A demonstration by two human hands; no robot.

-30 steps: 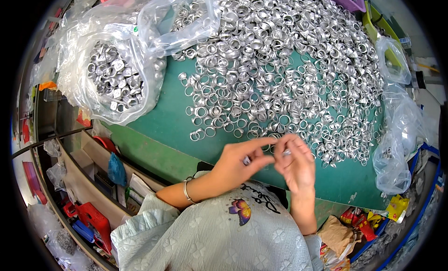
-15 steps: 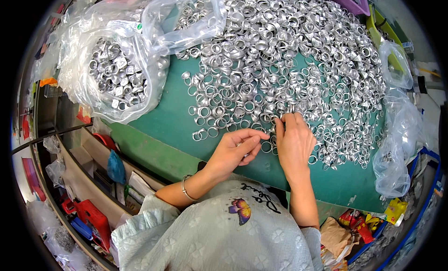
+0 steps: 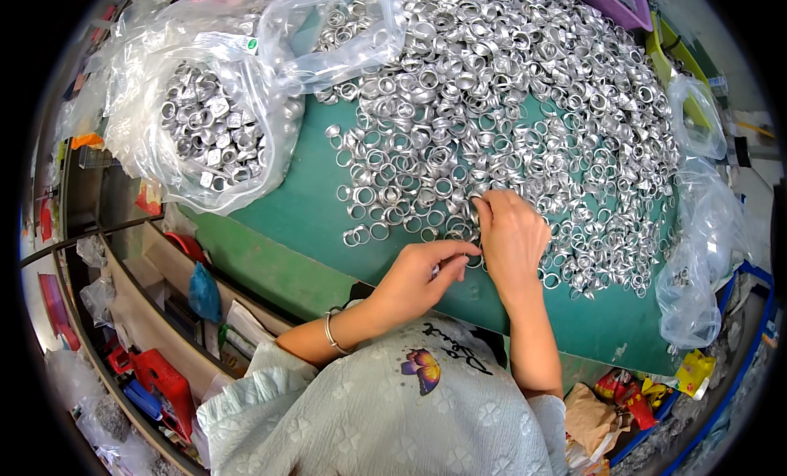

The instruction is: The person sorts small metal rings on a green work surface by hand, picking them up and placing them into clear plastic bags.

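Observation:
Silver metal rings (image 3: 443, 185) lie spread in a loose heap over the green table (image 3: 316, 206). At the heap's near edge, my left hand (image 3: 422, 279) is curled closed, and a bit of silver ring (image 3: 435, 270) shows between its fingers. Its index fingertip almost meets my right hand. Bent over the nearest rings, my right hand (image 3: 515, 240) has its thumb and fingers drawn together and pointing down into them. The back of the hand hides what those fingertips grip, if anything.
A clear plastic bag (image 3: 283, 160) of chunkier rings stands open at the left, with another clear bag (image 3: 328, 74) behind. Purple (image 3: 619, 7) and yellow-green (image 3: 668, 62) bins sit at the far right. Empty-looking plastic bags (image 3: 697, 230) line the right edge. Drawers (image 3: 156, 271) lie below left.
My left hand has shifted slightly right and nearer to me. My right hand has moved a little left, its fingertips now over rings farther left.

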